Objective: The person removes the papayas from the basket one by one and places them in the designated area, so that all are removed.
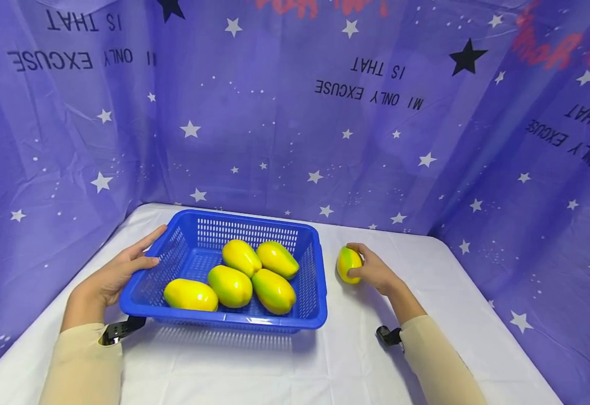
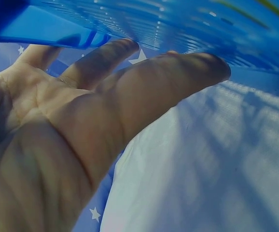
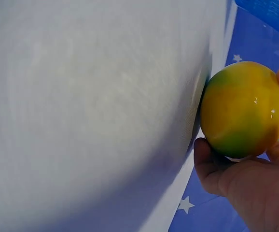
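A blue plastic basket (image 1: 193, 319) with slotted walls stands on the white cloth. Inside it lie several yellow-green mangoes, one of them (image 1: 191, 295) near the front left corner. My left hand (image 1: 117, 275) rests against the basket's left side, its fingers extended. The left wrist view shows that hand (image 2: 67, 116) with thumb and fingers reaching to the outer wall, just under the rim. To the right of the basket, my right hand (image 1: 376, 272) grips a single mango (image 1: 348, 265) between thumb and fingers. In the right wrist view this mango (image 3: 245, 108) is at the cloth surface.
A white cloth (image 1: 214, 374) covers the table. Purple curtains (image 1: 285, 140) with stars and upside-down lettering enclose it at the back and both sides. A black wrist camera (image 1: 388, 336) sits by the right sleeve, another (image 1: 120, 331) by the left.
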Motion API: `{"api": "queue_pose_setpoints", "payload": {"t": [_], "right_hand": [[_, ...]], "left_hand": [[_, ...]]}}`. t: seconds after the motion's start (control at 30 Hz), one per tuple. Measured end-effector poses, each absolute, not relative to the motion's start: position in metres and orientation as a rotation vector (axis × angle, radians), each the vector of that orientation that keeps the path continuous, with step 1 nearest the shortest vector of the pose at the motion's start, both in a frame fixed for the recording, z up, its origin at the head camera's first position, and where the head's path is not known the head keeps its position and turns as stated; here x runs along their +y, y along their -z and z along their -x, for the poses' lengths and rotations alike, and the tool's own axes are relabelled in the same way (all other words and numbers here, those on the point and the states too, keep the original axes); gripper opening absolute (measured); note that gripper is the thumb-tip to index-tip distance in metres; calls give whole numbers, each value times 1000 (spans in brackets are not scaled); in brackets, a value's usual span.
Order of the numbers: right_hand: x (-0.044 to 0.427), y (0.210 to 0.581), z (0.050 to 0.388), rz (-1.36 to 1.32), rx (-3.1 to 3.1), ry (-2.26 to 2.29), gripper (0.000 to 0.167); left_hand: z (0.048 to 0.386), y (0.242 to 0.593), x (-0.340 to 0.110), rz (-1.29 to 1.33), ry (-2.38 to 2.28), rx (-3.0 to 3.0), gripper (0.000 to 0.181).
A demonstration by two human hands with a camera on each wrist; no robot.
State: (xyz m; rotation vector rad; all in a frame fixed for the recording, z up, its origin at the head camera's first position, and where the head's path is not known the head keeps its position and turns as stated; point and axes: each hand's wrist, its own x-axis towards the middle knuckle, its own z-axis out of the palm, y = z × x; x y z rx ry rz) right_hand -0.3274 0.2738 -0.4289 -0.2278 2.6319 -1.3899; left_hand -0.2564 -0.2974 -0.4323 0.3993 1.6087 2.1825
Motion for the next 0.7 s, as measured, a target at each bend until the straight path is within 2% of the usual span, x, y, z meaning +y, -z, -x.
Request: {"api": "queue_pose_setpoints", "payload": {"t": [0.37,0.7], "right_hand": [[272,426,325,281,2674,1387,85],[269,434,322,279,2705,1315,87]], "left_hand": [[260,425,-300,-377,-2177,1620,71],[256,433,-300,-344,-2159,1664,71]]}}
